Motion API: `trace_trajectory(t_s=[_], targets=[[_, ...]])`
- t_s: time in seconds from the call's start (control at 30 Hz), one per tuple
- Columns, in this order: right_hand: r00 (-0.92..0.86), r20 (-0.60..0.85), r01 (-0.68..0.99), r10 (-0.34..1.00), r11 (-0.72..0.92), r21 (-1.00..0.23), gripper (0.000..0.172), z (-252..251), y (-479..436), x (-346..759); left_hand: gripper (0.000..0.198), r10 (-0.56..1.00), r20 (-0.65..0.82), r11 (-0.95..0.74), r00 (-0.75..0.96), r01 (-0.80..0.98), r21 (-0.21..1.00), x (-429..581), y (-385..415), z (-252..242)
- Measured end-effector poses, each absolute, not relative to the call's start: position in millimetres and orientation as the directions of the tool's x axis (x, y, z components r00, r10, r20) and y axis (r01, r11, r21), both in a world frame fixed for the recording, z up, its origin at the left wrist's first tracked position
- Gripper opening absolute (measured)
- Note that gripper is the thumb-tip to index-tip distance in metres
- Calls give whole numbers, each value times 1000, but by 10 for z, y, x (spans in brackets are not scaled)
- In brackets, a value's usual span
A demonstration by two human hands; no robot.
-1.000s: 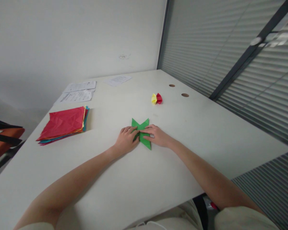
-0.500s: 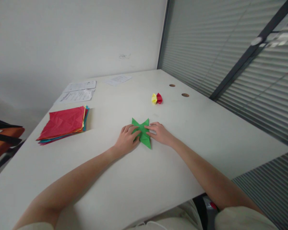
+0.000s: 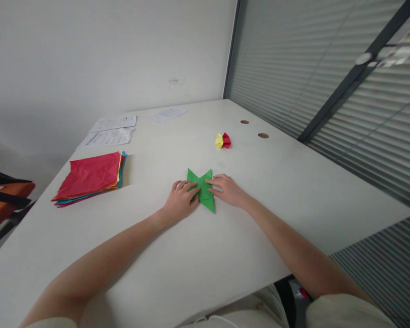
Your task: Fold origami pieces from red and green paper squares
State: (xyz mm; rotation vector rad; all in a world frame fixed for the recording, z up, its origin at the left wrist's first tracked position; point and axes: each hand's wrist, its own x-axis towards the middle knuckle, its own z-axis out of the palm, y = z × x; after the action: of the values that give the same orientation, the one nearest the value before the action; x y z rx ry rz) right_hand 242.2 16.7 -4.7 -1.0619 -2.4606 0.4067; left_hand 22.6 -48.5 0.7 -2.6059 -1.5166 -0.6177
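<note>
A green folded paper (image 3: pixel 205 195) with pointed corners, shaped like a four-pointed star, lies flat on the white table. My left hand (image 3: pixel 181 197) rests over its left side, fingers laid across the paper and thumb near its lower edge, hiding the left part. On the right side, my right hand (image 3: pixel 227 189) touches the paper with outstretched fingertips; its thumb and forefinger are apart. Neither hand lifts the paper. Beyond it sits a small folded paper piece (image 3: pixel 223 140), yellow on one side and red on the other.
At the left lies a stack of coloured paper sheets (image 3: pixel 92 173), red on top. Printed sheets (image 3: pixel 111 132) lie behind it, and another printed sheet (image 3: pixel 169 114) is near the wall. Two round holes (image 3: pixel 263 135) pierce the table by the blinds (image 3: pixel 280 68). An orange chair (image 3: pixel 7 202) stands at left.
Both hands keep almost the same place on the green paper. The paper's lower fold looks slightly flatter; nothing else has visibly moved.
</note>
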Motion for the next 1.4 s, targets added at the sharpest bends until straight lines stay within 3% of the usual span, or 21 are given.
trace_trajectory(t_s=[1.4], targets=[[-616,284,611,735,673,-416,35,-50,171,2423,35,856,356,-447,375,883,143,198,-467,-37]])
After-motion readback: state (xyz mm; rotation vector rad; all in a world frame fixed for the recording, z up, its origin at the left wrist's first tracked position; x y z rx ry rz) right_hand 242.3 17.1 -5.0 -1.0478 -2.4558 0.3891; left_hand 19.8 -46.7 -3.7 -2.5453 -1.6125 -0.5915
